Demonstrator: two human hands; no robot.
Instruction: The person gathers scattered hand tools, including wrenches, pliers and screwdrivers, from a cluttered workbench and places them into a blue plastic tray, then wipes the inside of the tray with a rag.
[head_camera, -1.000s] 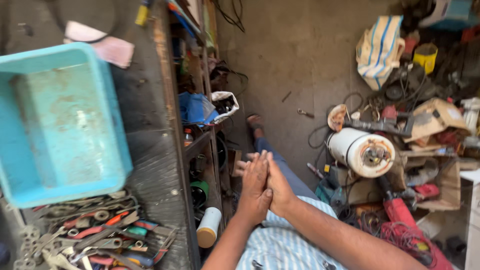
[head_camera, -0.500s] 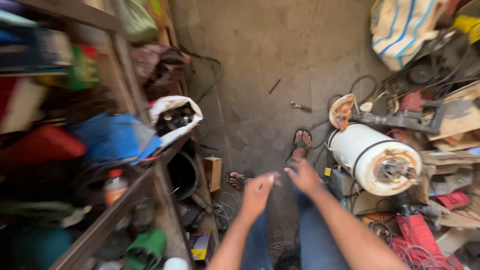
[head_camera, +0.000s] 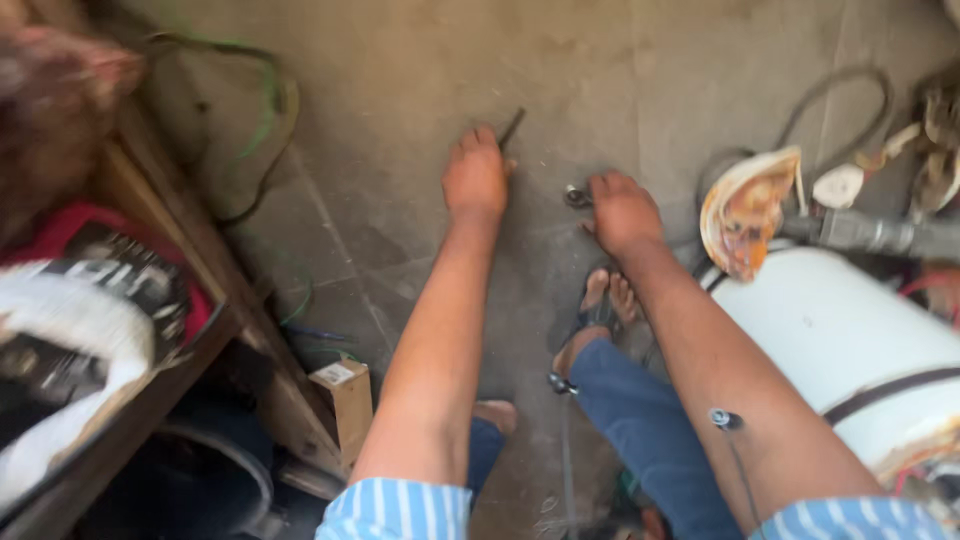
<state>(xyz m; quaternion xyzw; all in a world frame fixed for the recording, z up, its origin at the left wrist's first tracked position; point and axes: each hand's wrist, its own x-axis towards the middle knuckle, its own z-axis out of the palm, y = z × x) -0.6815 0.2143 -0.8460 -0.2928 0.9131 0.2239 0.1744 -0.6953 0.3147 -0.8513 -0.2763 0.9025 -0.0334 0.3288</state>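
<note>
Both my arms reach down to the concrete floor (head_camera: 420, 90). My left hand (head_camera: 476, 176) rests its fingers on a thin dark rod (head_camera: 512, 127) lying on the floor; whether it grips the rod is unclear. My right hand (head_camera: 622, 210) is on a small metal tool (head_camera: 577, 196) with a ring end, fingers curled over it. My sandalled foot (head_camera: 600, 310) stands just below the hands.
A white cylindrical tank (head_camera: 850, 350) lies at the right, with a rusty round cover (head_camera: 748, 210) and a grey pipe (head_camera: 880, 235) beside it. A wooden shelf (head_camera: 180, 260) with cluttered goods fills the left. Cables (head_camera: 260, 130) trail on the floor. A small cardboard box (head_camera: 345, 395) sits by the shelf.
My hands were pressed together, then parted and dropped to the floor. The view swung down from the shelf and blue tub to the floor.
</note>
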